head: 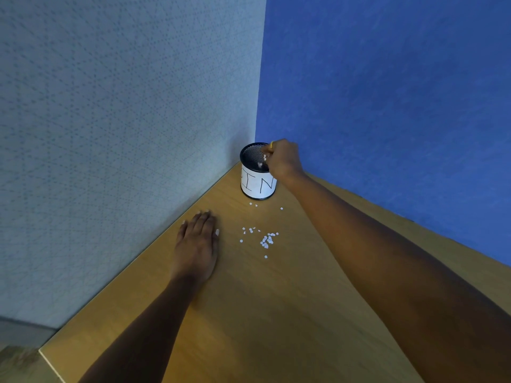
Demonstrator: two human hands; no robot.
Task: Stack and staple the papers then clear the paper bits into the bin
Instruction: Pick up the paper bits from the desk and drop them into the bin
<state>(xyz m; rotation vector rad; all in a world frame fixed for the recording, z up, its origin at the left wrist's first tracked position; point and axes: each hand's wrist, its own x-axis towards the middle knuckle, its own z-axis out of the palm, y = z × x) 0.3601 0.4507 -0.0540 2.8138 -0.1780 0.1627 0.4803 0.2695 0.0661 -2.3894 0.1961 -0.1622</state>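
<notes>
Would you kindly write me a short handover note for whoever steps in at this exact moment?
Right hand: above the bin in the desk corner, pinching a few paper bits over its opening.
Left hand: flat on the desk, holding nothing.
Loose bits: a cluster on the desk between the hands, plus stragglers just in front of the bin.
Done: clearing is under way; papers and stapler are out of view.
Left: drop this pinch, then gather the rest into the bin.
</notes>
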